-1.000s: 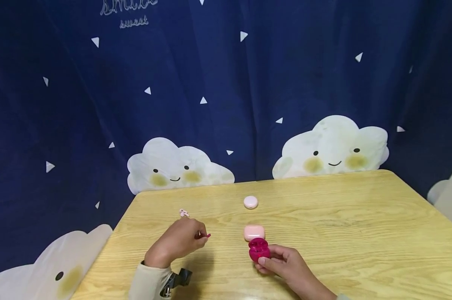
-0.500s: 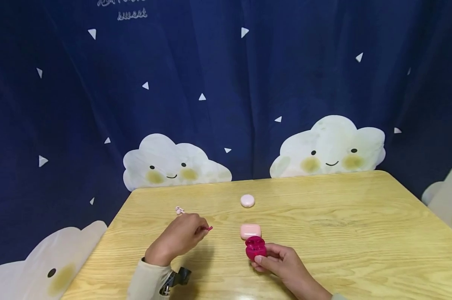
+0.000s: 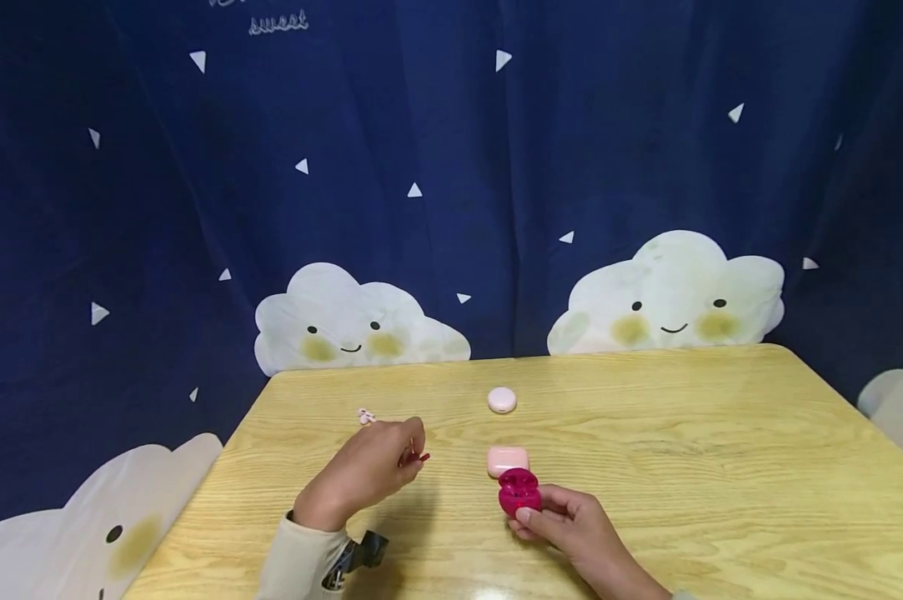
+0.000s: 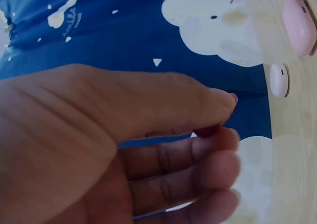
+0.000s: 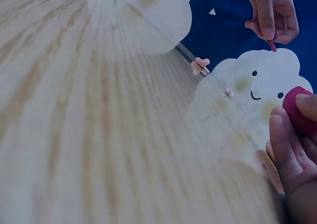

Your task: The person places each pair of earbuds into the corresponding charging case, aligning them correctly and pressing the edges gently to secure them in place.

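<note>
Pale-pink earbuds (image 3: 364, 418) lie on table (image 3: 684, 442), just beyond left hand (image 3: 367, 468), which pinches small red earbud (image 3: 424, 457) above table; light fingertip pinch should suit. Farther right, right hand (image 3: 577, 531) grips magenta case (image 3: 519, 501), lid (image 3: 517, 475) raised; best held steady, grip low, clear of lid.

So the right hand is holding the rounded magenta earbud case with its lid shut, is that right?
Not quite: the right hand does hold the rounded magenta earbud case, but its lid is open, as the head view shows.
</note>
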Available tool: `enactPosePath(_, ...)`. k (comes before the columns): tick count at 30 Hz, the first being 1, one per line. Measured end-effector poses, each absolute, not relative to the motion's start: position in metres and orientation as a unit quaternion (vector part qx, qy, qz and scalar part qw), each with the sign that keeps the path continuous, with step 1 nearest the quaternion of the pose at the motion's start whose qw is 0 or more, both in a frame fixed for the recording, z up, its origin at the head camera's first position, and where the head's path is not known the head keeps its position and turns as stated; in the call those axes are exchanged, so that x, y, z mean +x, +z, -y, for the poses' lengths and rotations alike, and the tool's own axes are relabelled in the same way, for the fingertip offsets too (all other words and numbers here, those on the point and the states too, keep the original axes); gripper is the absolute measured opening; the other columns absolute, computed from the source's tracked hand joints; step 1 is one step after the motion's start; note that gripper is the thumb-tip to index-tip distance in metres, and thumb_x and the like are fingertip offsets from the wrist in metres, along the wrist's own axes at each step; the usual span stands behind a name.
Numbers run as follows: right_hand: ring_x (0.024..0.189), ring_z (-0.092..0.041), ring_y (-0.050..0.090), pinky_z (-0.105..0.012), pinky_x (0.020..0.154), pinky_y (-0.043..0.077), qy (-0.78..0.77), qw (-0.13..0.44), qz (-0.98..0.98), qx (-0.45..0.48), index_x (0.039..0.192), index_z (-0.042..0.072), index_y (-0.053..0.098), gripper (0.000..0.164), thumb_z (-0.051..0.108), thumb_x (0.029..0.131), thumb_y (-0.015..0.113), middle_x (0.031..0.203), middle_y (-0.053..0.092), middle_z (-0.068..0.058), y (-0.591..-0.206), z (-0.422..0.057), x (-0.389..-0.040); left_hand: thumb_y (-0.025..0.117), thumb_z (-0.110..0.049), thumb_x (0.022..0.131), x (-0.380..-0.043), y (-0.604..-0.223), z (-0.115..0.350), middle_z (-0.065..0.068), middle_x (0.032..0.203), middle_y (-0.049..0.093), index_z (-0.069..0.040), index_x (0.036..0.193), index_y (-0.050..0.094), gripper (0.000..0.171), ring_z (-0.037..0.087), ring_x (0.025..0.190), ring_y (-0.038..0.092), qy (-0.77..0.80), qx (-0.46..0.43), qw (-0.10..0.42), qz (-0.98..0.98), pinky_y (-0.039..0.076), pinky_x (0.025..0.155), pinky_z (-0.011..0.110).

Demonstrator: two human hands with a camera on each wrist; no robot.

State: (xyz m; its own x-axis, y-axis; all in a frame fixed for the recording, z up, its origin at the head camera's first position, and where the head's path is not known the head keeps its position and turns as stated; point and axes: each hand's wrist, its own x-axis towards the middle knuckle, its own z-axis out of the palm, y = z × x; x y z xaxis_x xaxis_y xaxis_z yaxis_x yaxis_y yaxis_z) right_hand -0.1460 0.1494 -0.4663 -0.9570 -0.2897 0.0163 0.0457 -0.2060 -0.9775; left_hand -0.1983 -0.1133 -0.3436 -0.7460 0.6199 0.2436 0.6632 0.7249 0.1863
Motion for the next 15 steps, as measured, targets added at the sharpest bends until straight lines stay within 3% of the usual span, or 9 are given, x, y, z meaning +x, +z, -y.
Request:
enactPosePath(7,0.091,-0.036,0.061,-0.037,0.079,0.049,-0.768,0.082,-0.624,-0.119,0.109,-0.011,0.055,0.036,0.011,0.082,0.064,0.103,0.057,-0.032,-0.467,-0.146,-0.151,0.065,-0.010,0.079,-0.199,-0.341,0.111,-0.011,0.066,0.049,-0.017,0.079,0.055,0.012,0.004,0.058,0.044,-0.134,-0.348,0.099,0.923,0.038,0.053,0.019)
enactPosePath(15,0.091,-0.038,0.060,-0.037,0.078,0.050,-0.767,0.074,-0.625,-0.123,0.108,-0.013,0.054,0.037,0.012,0.082,0.065,0.103,0.057,-0.033,-0.469,-0.142,-0.160,0.063,0.000,0.074,-0.200,-0.341,0.101,-0.009,0.073,0.051,-0.020,0.080,0.056,0.022,0.004,0.065,0.045,-0.144,-0.363,0.105,0.914,0.041,0.058,0.018)
